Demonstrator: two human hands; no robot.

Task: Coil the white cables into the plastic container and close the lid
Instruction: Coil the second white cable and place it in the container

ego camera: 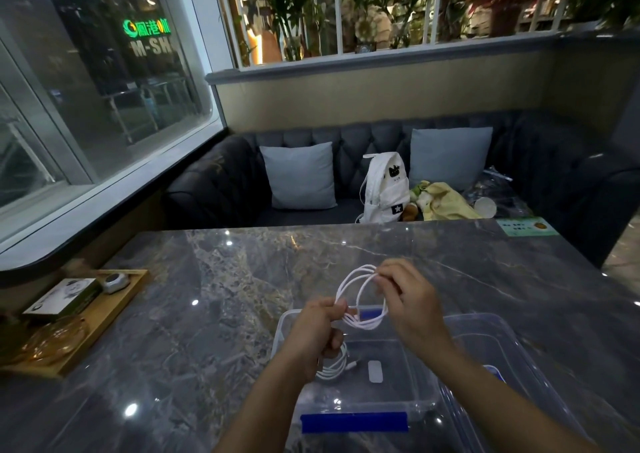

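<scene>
Fingers of left hand (320, 328) and right hand (408, 310) pinch the white cable coil (363, 300) just above the plastic container (287, 314). A second coil (334, 366) apparently lies inside

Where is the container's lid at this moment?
In the head view, lower right: the lid lies on the marble table just right of the plastic container, partly beneath the right forearm.

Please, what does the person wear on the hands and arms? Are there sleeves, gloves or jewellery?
The left hand and the right hand are bare: no gloves, no ring that I can see. Both forearms are uncovered down to the picture's edge; no sleeve, watch or bracelet shows.
</scene>
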